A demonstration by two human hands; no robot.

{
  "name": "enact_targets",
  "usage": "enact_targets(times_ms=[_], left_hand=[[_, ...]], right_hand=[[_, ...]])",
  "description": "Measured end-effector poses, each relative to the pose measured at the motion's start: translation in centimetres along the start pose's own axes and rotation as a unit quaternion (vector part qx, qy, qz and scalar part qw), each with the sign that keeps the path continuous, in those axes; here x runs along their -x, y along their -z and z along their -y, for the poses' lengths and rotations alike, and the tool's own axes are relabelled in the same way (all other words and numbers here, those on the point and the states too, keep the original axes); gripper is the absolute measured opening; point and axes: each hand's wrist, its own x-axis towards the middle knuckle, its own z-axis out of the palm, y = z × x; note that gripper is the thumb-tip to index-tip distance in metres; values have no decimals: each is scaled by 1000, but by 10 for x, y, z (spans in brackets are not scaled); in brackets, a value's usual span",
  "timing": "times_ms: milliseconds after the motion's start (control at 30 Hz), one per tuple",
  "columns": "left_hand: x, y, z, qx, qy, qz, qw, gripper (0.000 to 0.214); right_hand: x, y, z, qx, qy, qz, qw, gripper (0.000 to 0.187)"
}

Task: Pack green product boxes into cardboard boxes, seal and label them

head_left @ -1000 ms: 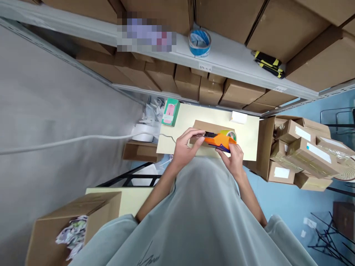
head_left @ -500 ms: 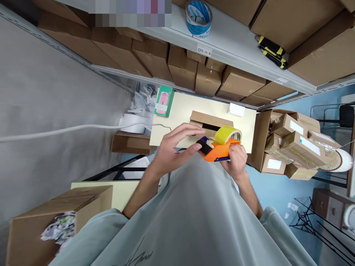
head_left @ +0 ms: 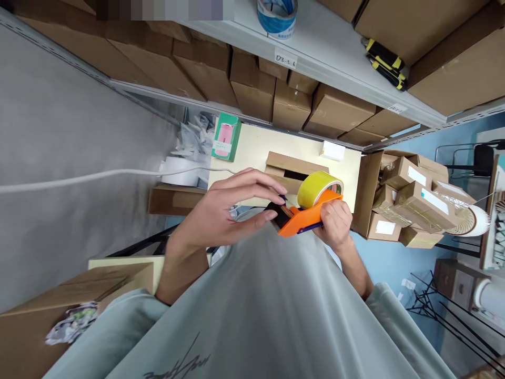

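My right hand (head_left: 335, 223) is wrapped around an orange tape dispenser (head_left: 302, 218), held in front of my shirt. A yellow roll of packing tape (head_left: 315, 188) sits on the dispenser's upper side. At the dispenser's black, toothed front end, my left hand (head_left: 232, 208) has its thumb on one side and its fingertips by a dark blue part on the other, closed loosely on that end. Beyond the dispenser, a brown cardboard box (head_left: 276, 160) with a dark opening lies on the cream table (head_left: 256, 139).
A green box (head_left: 226, 138) and a small white box (head_left: 332, 151) are on the table. Above runs a shelf (head_left: 315, 58) with cartons, blue tape (head_left: 278, 23) and yellow-black cutters (head_left: 384, 63). Packed parcels fill a large carton (head_left: 365, 195) at right. A white cable (head_left: 118, 173) crosses at left.
My left fingers have come down closer around the dispenser's front end, which now tilts lower to the left. The view has shifted slightly. My right hand keeps its hold.
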Motion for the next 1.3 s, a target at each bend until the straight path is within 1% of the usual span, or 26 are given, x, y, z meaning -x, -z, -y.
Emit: enact_targets(times_ms=[100,200,333,467,567,667,767,900,967,1033,1100,1167,1300], left_hand=[[-1,4,0,-6,-3,9,1000,16],[-1,4,2,-8,-1,27,1000,18],[-2,2,1,-4,0,40,999,19],[-3,0,-2,-6,23,47,999,24],[-4,0,-3,-10,31,50,998,26],[-3,-1,-3,-10,37,48,998,27],[-2,-3,-2,-6,42,47,998,28],[-2,-7,-1,-12,45,44,998,28],[-1,-9,0,-21,44,36,998,27],[1,-12,-1,-28,38,26,999,25],[4,-13,-2,-34,24,19,999,20],[7,-15,-4,-42,9,11,999,15],[14,-18,-5,-41,4,7,999,11]], right_hand=[[0,1,0,14,3,7,1000,1],[1,2,-1,28,2,12,1000,5],[7,4,-2,2,-2,19,1000,4],[11,6,-3,-11,-4,24,1000,7],[11,7,-3,-17,-11,12,1000,4],[13,6,-3,-42,-15,18,999,2],[17,4,-3,-59,-21,24,998,8],[21,2,-1,-28,-45,36,998,22],[21,3,-1,-21,-46,46,998,26],[19,5,-1,-36,-45,49,997,22],[16,6,-1,-69,-40,39,996,16],[12,8,0,-103,-40,35,993,13],[10,10,1,-145,-48,50,987,22]])
